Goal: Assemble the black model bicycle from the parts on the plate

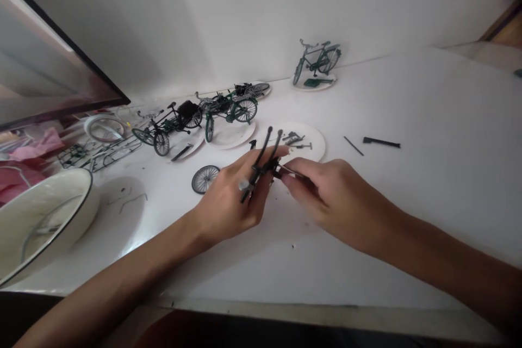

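My left hand (226,196) is closed around a black model bicycle frame (261,168). Two thin fork-like arms of the frame point up and away from me, and a small grey round piece shows near its lower end. My right hand (340,196) pinches at the frame's right side. A thin sliver shows between its thumb and index finger, too small to name. A loose black spoked wheel (205,180) lies just left of my left hand. Beyond my hands is a white plate (316,138) with small grey parts (296,141), partly hidden by my fingers.
Finished-looking model bicycles (232,111) stand at the back left, another bicycle (316,60) on a plate by the wall. A black bar (382,143) and thin rod (353,145) lie right. An enamel basin (84,212), wire bits (132,198) and part frames (118,152) are at left.
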`<state>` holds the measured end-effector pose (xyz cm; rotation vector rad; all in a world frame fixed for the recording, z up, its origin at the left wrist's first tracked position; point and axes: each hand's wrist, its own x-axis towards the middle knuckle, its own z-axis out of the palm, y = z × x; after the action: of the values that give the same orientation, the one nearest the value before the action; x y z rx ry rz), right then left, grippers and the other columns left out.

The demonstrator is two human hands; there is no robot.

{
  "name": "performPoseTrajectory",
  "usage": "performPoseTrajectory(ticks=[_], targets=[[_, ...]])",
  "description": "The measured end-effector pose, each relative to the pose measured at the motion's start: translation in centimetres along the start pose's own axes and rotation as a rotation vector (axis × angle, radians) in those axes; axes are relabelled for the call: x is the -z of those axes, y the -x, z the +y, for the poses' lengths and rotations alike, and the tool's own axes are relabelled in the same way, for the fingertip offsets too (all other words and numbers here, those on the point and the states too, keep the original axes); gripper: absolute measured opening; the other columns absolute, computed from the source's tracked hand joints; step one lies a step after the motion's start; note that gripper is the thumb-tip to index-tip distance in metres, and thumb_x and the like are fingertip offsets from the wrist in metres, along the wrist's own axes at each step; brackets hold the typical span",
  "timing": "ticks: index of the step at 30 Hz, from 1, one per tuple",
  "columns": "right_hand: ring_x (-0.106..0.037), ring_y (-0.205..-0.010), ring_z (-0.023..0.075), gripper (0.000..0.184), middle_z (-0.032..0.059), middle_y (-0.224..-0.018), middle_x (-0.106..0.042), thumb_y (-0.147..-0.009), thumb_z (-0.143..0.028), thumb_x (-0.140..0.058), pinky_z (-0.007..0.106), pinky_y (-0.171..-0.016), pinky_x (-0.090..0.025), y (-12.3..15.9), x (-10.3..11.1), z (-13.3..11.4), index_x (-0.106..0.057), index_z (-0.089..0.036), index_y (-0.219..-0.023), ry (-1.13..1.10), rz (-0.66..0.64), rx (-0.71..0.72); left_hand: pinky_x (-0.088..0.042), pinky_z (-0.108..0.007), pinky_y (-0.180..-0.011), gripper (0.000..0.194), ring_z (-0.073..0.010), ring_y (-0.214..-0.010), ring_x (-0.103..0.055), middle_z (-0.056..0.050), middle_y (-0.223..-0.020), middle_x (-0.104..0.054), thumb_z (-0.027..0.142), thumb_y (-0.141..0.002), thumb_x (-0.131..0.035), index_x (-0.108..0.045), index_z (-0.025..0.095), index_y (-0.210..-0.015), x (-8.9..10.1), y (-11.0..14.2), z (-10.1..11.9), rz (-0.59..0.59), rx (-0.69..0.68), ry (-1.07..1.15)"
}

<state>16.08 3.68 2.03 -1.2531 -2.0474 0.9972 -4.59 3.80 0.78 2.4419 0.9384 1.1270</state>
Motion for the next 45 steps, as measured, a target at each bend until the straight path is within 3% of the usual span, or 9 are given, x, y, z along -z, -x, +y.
performPoseTrajectory(ticks=[11,17,21,25,27,33,38,42,45], targets=[[-0.049,-0.057,0.0115,0.02,0.0009,-0.069,-0.062,-0.102,-0.023,-0.049,0.028,-0.054,-0.029,0.0,0.3,0.9,-0.063,-0.018,-0.089,0.446,0.186,0.289,-0.062,-0.032,-0.097,0.042,-0.0177,-0.11,-0.07,-0.009,-0.128,-0.069,0.005,-0.094,-0.055,-0.059,0.019,-0.134,-0.7,0.1,0.0,0.034,0.101,0.121],[-0.036,-0.051,0.0113,0.022,0.001,-0.062,-0.055,-0.098,-0.014,-0.045,0.031,-0.052,-0.02,0.5,0.0,0.6,-0.067,-0.015,-0.099,0.66,0.129,0.272,-0.062,-0.036,-0.098,0.04,-0.0227,-0.118,-0.068,-0.011,-0.132,-0.067,0.007,-0.096,-0.056,-0.062,0.022,-0.133,-1.0,0.2,0.4,0.074,0.165,0.149],[-0.032,-0.047,0.0095,0.026,-0.0023,-0.056,-0.043,-0.101,-0.024,-0.046,0.029,-0.048,-0.021,0.0,0.2,-0.2,-0.063,-0.016,-0.083,0.239,0.057,0.084,-0.063,-0.036,-0.097,0.04,-0.0225,-0.117,-0.068,-0.012,-0.132,-0.067,0.008,-0.097,-0.055,-0.059,0.019,-0.135,-1.4,0.3,0.8,0.08,0.182,0.133],[-0.018,-0.042,0.0079,0.031,-0.01,-0.052,-0.023,-0.104,-0.039,-0.044,0.025,-0.041,-0.018,-1.0,1.3,-0.3,-0.057,-0.02,-0.083,-0.551,-0.292,-0.233,-0.061,-0.034,-0.097,0.044,-0.0198,-0.11,-0.07,-0.01,-0.125,-0.07,0.007,-0.095,-0.056,-0.058,0.02,-0.137,-1.3,0.3,0.8,0.086,0.103,-0.06],[-0.012,-0.042,0.0078,0.031,-0.0115,-0.053,-0.017,-0.104,-0.04,-0.042,0.025,-0.04,-0.016,-1.2,1.5,-0.2,-0.056,-0.021,-0.085,-0.692,-0.374,-0.294,-0.06,-0.033,-0.097,0.045,-0.0182,-0.105,-0.071,-0.009,-0.12,-0.071,0.006,-0.095,-0.055,-0.057,0.02,-0.138,-1.1,0.1,0.6,0.081,0.044,-0.135],[-0.043,-0.051,0.0101,0.022,-0.0007,-0.065,-0.054,-0.102,-0.03,-0.047,0.025,-0.049,-0.029,-0.5,0.4,0.2,-0.062,-0.014,-0.098,0.163,0.049,0.121,-0.06,-0.034,-0.098,0.045,-0.0191,-0.105,-0.071,-0.01,-0.12,-0.071,0.009,-0.097,-0.053,-0.055,0.021,-0.14,-1.0,0.0,0.2,0.067,0.049,-0.131],[-0.024,-0.048,0.0117,0.025,0.0032,-0.064,-0.055,-0.084,-0.002,-0.046,0.031,-0.047,-0.016,-0.1,0.1,0.8,-0.064,-0.01,-0.099,0.838,0.109,0.377,-0.061,-0.036,-0.1,0.042,-0.0191,-0.103,-0.071,-0.009,-0.122,-0.072,0.01,-0.097,-0.054,-0.058,0.022,-0.137,-1.4,0.3,0.4,0.094,0.11,-0.087],[-0.015,-0.047,0.0114,0.028,0.0005,-0.057,-0.048,-0.076,0.001,-0.047,0.031,-0.047,-0.014,0.0,0.3,0.5,-0.064,-0.012,-0.093,0.869,0.075,0.333,-0.061,-0.038,-0.1,0.039,-0.0203,-0.107,-0.071,-0.009,-0.124,-0.072,0.012,-0.099,-0.054,-0.059,0.022,-0.136,-1.6,0.2,0.7,0.113,0.139,-0.052],[-0.024,-0.046,0.0103,0.015,-0.0017,-0.056,-0.044,-0.088,-0.008,-0.047,0.029,-0.047,-0.019,-0.4,0.5,-0.1,-0.061,-0.014,-0.088,0.487,0.01,0.17,-0.062,-0.037,-0.096,0.038,-0.0193,-0.103,-0.072,-0.01,-0.127,-0.071,0.013,-0.1,-0.054,-0.059,0.022,-0.136,-1.7,0.3,0.8,0.106,0.166,0.001]])
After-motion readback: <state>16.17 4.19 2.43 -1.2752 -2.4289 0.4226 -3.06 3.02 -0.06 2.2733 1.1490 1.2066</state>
